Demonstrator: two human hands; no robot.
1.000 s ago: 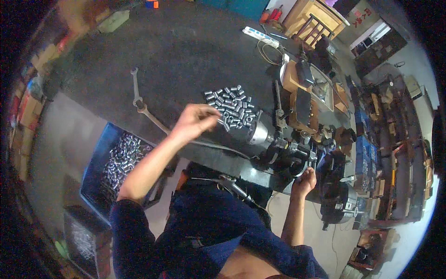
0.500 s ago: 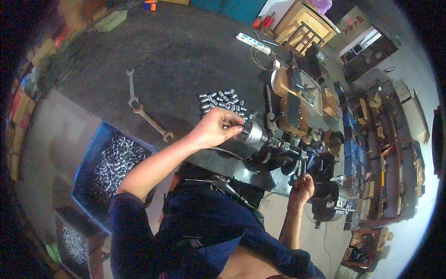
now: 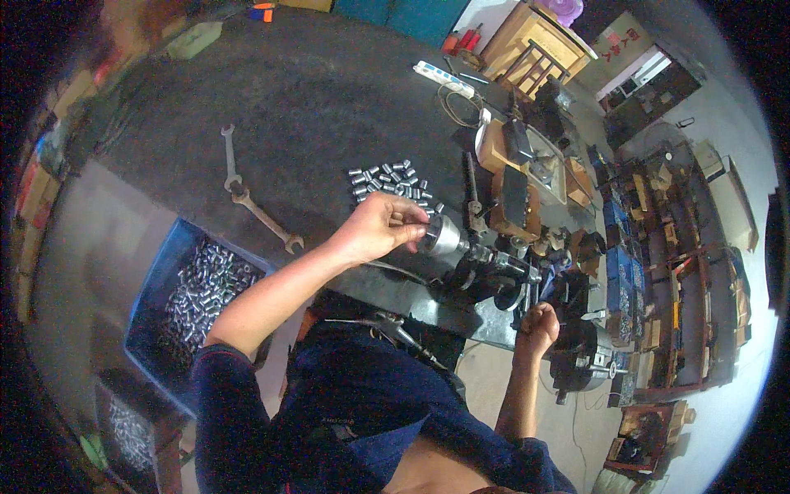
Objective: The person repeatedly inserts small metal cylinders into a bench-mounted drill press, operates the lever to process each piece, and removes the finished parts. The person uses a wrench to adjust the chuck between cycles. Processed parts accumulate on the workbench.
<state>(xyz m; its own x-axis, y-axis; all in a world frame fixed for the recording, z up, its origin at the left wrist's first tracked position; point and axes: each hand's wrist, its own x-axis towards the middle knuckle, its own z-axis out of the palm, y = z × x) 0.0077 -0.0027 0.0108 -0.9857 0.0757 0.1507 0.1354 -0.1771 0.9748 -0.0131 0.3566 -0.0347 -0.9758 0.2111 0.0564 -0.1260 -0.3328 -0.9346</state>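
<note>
My left hand [image 3: 380, 230] is closed, with thumb and fingertips pinched at the front face of a silver, cone-shaped chuck [image 3: 448, 238]. What lies between those fingertips is mostly hidden. The chuck is the near-left end of a small bench machine [image 3: 494, 267] with a dark body. At the machine's right end, my right hand [image 3: 539, 328] is curled in a fist around the lower end of a metal lever [image 3: 532, 290]. Just beyond my left hand, a loose pile of short shiny metal sleeves [image 3: 391, 179] lies on the dark bench top [image 3: 313, 107].
Two open-end wrenches [image 3: 262, 216] lie on the bench to the left. Below its edge stands a blue bin [image 3: 148, 305] full of metal sleeves. An air gun [image 3: 403, 331] hangs near my waist. Wooden blocks [image 3: 514, 198], a power strip [image 3: 444, 80] and shelving [image 3: 683, 288] are on the right.
The view has shifted slightly. My left hand stays at the chuck face, its fingertips barely moved. My right fist has turned a little at the lever.
</note>
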